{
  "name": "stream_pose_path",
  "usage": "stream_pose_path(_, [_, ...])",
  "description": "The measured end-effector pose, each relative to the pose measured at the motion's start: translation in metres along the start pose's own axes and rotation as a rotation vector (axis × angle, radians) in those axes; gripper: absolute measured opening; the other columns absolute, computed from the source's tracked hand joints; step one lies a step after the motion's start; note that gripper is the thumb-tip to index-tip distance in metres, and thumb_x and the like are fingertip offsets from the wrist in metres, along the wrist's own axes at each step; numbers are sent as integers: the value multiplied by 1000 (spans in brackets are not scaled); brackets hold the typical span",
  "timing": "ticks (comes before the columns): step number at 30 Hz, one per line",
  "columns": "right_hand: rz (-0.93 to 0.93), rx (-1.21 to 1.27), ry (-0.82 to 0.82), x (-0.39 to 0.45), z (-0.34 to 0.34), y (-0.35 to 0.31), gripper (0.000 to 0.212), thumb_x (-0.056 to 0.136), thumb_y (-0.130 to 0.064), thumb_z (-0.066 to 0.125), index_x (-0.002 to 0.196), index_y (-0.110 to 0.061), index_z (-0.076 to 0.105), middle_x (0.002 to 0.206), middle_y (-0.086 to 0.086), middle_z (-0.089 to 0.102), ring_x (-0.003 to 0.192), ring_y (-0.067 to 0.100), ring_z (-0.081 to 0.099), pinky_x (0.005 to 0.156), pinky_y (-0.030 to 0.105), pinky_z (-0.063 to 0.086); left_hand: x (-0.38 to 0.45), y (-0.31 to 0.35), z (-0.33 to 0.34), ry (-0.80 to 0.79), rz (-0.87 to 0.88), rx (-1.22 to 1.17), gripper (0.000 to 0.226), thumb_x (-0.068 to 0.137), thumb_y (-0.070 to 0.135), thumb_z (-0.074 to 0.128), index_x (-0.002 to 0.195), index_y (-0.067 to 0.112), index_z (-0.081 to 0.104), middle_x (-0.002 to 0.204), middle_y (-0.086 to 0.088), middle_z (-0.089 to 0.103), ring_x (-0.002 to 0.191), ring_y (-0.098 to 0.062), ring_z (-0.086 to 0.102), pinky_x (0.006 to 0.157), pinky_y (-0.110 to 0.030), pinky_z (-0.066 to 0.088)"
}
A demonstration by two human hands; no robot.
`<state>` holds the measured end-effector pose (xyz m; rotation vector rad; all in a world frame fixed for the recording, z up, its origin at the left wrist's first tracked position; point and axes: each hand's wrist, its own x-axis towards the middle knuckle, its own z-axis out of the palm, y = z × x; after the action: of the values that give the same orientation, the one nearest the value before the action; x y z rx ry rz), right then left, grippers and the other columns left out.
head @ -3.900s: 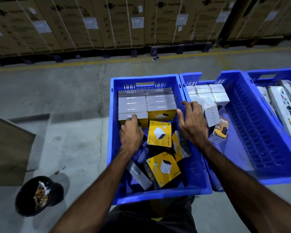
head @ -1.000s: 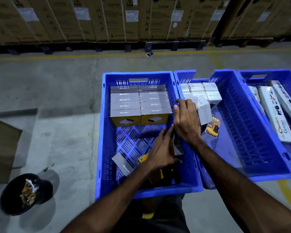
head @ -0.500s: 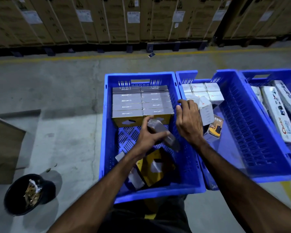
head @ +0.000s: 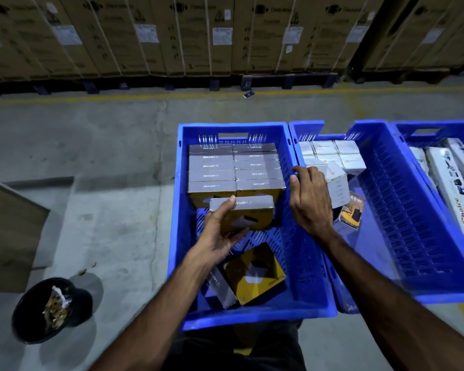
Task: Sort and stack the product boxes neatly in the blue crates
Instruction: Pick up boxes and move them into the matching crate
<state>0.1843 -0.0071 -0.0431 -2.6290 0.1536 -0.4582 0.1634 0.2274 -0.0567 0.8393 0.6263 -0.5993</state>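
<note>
My left hand (head: 220, 236) grips a yellow box with a grey top (head: 248, 214), held just in front of two neat rows of the same grey-topped boxes (head: 236, 167) at the far end of the nearest blue crate (head: 314, 306). Two more boxes lie loose at the crate's near end: a yellow one (head: 255, 274) and a grey-sided one (head: 220, 286). My right hand (head: 310, 202) rests on the rim between this crate and the middle blue crate (head: 402, 210), fingers curled over the edge. White boxes (head: 332, 153) sit stacked in the middle crate's far left corner.
A loose yellow-and-black 65W box (head: 352, 212) leans in the middle crate. A third blue crate (head: 437, 129) at right holds long white boxes (head: 456, 191). A black bin (head: 51, 309) stands on the concrete floor at left. Strapped cardboard cartons (head: 198, 36) line the back.
My left hand lifted a box from the loose pile, turned it grey side up and moved it toward the stacked rows. My right hand stayed on the crate rim.
</note>
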Motion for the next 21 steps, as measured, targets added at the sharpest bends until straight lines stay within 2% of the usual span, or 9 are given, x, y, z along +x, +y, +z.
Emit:
stream_pose_path(3, [6,10,0,0,-1,-1,39,109,-44,25,118,-17,52,111,7,53,101,25,50,85,49,48,10,-4,-1,42,40,19,68,76,39,88,132,10,60,121,-26,72,121,-37,69,90,-48,63])
stream_pose_path(5, [11,15,-2,0,-1,-1,39,109,-44,25,119,-17,52,111,7,53,103,25,51,85,49,48,19,-8,0,60,74,32,57,83,38,85,128,12,63,127,-23,70,119,-35,70,94,-49,62])
stream_pose_path(8, [15,17,-4,0,-2,-2,40,109,-44,26,120,-17,53,112,7,54,103,26,51,84,49,48,32,-17,6,82,99,66,39,89,36,80,119,14,69,118,-14,72,106,-27,71,94,-44,58])
stream_pose_path(10, [23,18,-5,0,-3,-3,40,109,-44,27,120,-16,53,112,7,54,103,25,50,85,47,48,43,-24,13,122,127,66,47,85,38,83,121,12,70,120,-9,74,114,-27,70,97,-44,54])
stream_pose_path(14, [16,8,11,-1,-4,-5,37,108,-40,30,119,-16,55,109,8,54,99,27,49,84,45,45,70,-38,30,202,141,27,78,61,53,93,127,20,70,135,-5,69,123,-28,67,112,-59,45])
stream_pose_path(16, [18,5,12,0,-4,-6,37,108,-40,31,119,-15,56,109,8,55,99,27,50,83,44,45,76,-41,41,210,136,23,64,72,50,89,124,18,71,131,-5,71,121,-28,67,110,-53,45])
stream_pose_path(19, [18,-10,18,0,-4,-5,37,108,-39,31,120,-14,56,110,9,55,100,29,51,83,44,45,86,-43,55,280,157,-9,15,97,31,72,103,18,68,116,-5,72,105,-23,68,91,-42,49])
stream_pose_path(21, [9,-20,20,0,-3,-4,38,108,-39,31,121,-14,56,110,9,55,99,29,51,83,44,44,91,-42,60,352,160,20,14,99,28,70,91,19,62,99,-4,67,85,-19,64,80,-40,52])
